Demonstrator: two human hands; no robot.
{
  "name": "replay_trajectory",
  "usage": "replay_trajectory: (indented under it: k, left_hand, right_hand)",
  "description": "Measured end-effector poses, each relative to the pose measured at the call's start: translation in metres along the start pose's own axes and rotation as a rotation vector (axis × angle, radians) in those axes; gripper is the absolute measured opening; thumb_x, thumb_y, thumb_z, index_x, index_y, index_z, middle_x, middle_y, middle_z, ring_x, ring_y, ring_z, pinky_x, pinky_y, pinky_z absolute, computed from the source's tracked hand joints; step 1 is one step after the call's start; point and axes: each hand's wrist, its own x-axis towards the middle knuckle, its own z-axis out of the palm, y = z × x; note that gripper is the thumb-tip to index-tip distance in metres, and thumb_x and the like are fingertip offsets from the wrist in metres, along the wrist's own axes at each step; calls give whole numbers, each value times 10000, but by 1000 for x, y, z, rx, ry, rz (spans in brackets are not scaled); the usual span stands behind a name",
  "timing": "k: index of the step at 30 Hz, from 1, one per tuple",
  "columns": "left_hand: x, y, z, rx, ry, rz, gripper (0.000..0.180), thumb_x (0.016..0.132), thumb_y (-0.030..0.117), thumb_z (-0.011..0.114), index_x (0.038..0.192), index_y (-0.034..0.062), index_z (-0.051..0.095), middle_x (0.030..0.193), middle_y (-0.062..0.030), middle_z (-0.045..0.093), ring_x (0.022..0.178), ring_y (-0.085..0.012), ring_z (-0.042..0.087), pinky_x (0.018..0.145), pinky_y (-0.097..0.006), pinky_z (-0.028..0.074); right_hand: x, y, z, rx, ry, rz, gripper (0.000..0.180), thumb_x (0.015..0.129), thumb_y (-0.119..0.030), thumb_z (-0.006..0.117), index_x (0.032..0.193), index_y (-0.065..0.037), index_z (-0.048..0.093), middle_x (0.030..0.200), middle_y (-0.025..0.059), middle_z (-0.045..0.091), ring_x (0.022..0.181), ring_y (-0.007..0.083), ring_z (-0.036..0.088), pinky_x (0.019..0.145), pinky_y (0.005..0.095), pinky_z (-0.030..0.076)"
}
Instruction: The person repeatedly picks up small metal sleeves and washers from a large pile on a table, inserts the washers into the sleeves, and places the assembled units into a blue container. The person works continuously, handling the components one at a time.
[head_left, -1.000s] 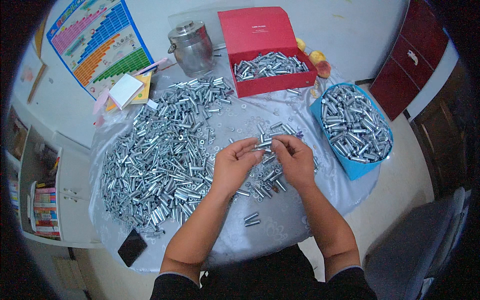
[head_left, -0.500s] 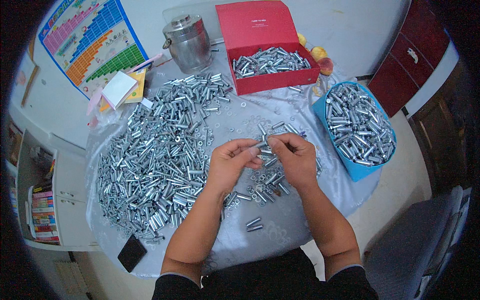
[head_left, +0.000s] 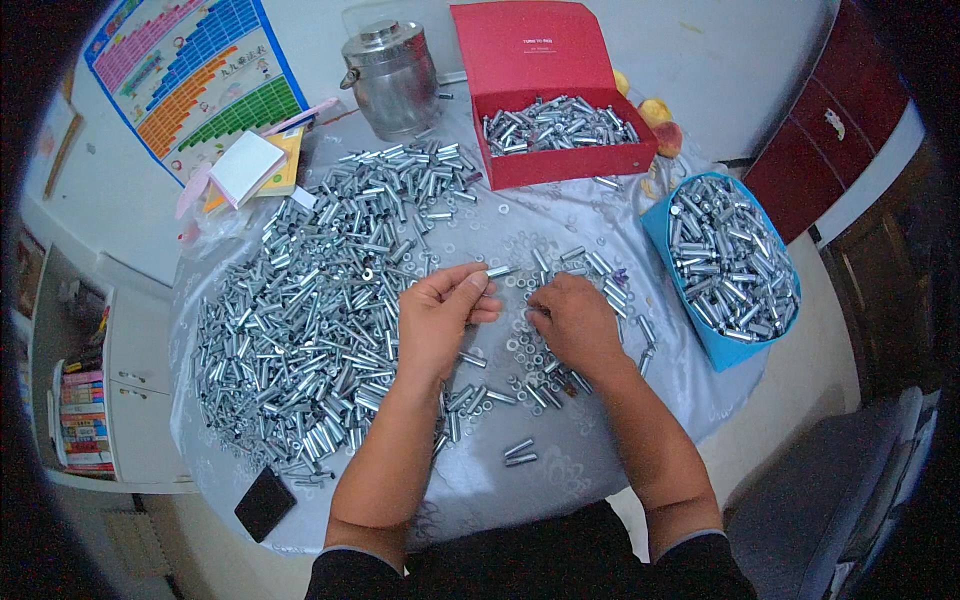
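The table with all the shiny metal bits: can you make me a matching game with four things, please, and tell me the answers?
1. Left hand
2. Blue basket
3. Red box
4. Black flat thing

A. Has its lid open
B. At the table's near left edge
C. Pinching a metal piece
D. Right of the right hand

Pairs: 1-C, 2-D, 3-A, 4-B

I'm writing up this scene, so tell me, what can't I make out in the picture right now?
All in the head view:
Right grip: whether it holds anything, hidden by the back of the hand.
Tube: one end, covered by the left grip.
Blue bin: deeper contents, under the top layer.
Chart: top, cut off by the upper edge.
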Motion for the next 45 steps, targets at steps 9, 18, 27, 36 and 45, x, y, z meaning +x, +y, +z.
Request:
replay_trajectory:
  k: [9, 18, 27, 36, 45]
  left_hand:
    - [2, -6, -4, -141, 3, -79, 275, 966, 138, 570, 1166, -44, 621, 961, -140, 691, 765, -182, 691, 686, -284, 582]
    - [-1, -10, 1, -270, 19, -153, 231, 952, 169, 600, 1067, -27, 644, 873, -106, 680, 706, -181, 672, 665, -290, 581]
    - [-3, -16, 6, -267, -74, -244, 251, 965, 150, 579, 1103, -54, 628, 896, -120, 677, 733, -185, 686, 657, -275, 586]
    - [-5, -17, 6, -354, -86, -271, 223, 963, 136, 575, 1075, -50, 626, 912, -129, 686, 754, -192, 695, 665, -278, 587]
    - [-3, -19, 2, -436, -112, -293, 220, 967, 137, 568, 1070, -50, 621, 909, -131, 686, 752, -189, 696, 665, -271, 586]
  right_hand:
    - [6, -8, -1, -77, -76, 3, 168, 822, -187, 641, 921, -56, 675, 937, 166, 579, 904, 343, 602, 790, 451, 501]
    - [10, 0, 5, 518, 92, 180, 134, 820, -112, 685, 908, -17, 649, 854, 107, 641, 803, 252, 625, 724, 372, 501]
    - [11, 2, -1, 1291, 145, 368, 106, 904, -97, 643, 969, -13, 638, 777, 14, 615, 635, 87, 542, 579, 236, 449]
    - [7, -11, -8, 1134, 204, 347, 136, 919, -142, 643, 959, -18, 680, 783, -9, 614, 651, 83, 548, 613, 227, 454]
    - [9, -11, -1, 892, 280, 125, 146, 896, -105, 656, 1007, -16, 685, 866, 61, 637, 777, 104, 575, 690, 251, 461]
